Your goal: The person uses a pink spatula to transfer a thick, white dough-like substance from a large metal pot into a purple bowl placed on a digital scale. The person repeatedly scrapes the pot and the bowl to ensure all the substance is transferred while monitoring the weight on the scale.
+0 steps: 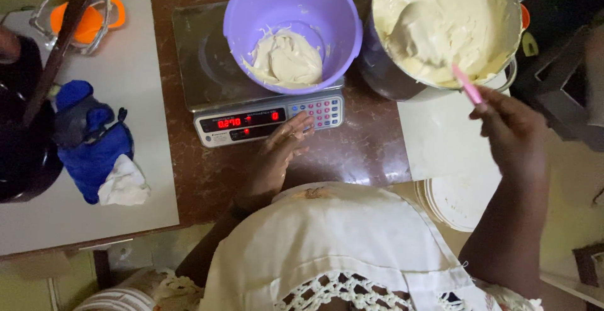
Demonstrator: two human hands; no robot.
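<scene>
1. R hand [513,131] grips pink spoon [434,46], loaded w/ batter in big pot [497,9].
2. L hand [280,150] loose, fingers on scale [251,119] keys.
3. Lift slow, drop small dabs into purple bowl [251,15], watch readout.

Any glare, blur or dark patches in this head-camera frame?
Head view: dim, warm light; the scale's red display glows and slightly blooms; the far-left edge and right corner fall into shadow; the right hand on the pink-handled spatula looks softly blurred.

Two bowls of batter: one purple bowl [292,21], one metal bowl [440,28]; one scale [251,106]; one spatula [440,46].
</scene>
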